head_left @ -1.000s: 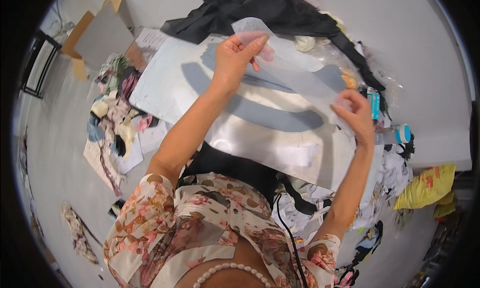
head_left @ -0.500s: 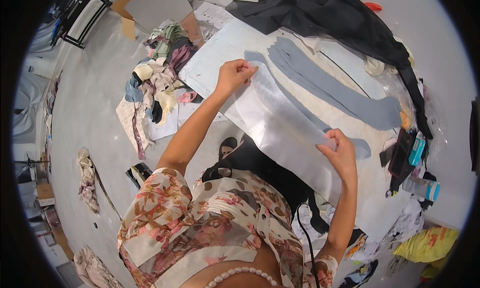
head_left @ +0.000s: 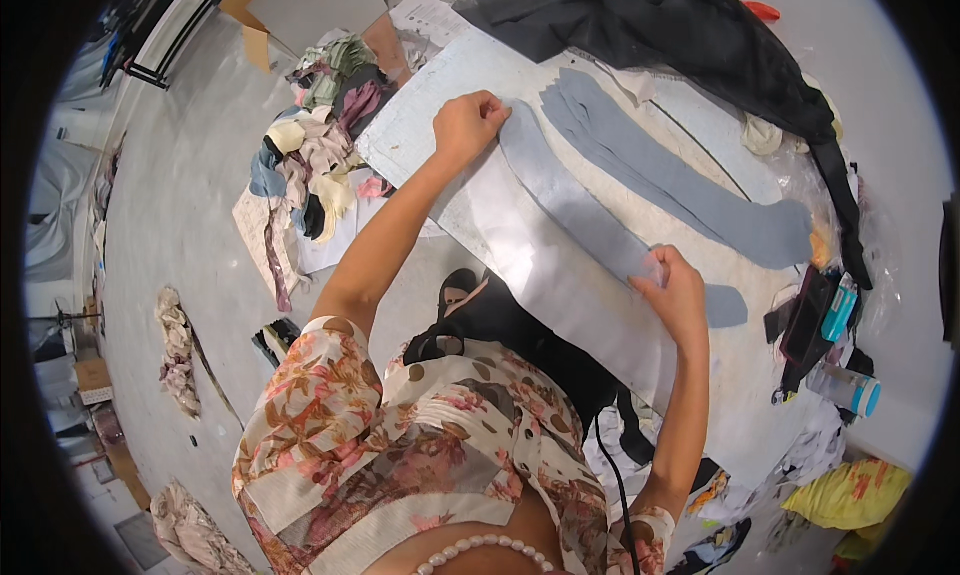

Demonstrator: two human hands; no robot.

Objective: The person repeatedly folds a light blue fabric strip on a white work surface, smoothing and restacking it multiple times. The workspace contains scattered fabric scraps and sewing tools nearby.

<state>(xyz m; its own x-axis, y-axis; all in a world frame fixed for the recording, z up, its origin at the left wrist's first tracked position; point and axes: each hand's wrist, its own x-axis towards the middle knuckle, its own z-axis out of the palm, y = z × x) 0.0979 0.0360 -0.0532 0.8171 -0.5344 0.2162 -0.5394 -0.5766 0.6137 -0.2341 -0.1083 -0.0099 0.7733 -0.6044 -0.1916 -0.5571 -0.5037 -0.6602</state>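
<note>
Got my left hand [head_left: 465,130] pinching the 10 o'clock end of a sheer white strip [head_left: 580,213], which runs off toward 4 o'clock to my right hand [head_left: 676,293], thumb and fingers pinched on it too. On my feed it's over a grey-blue strip [head_left: 727,307] on the worktop [head_left: 410,130]; a grey-blue stack [head_left: 680,185] sits at 12 from the right hand.

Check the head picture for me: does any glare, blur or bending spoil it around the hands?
Head view, centre: glare whitens part of the shiny white surface; head view, work area: the left hand and right hand look fairly sharp, but the see-through strip is hard to tell from the blue-grey strip beneath; head view, rim: shapes bend and soften toward the black border.
</note>
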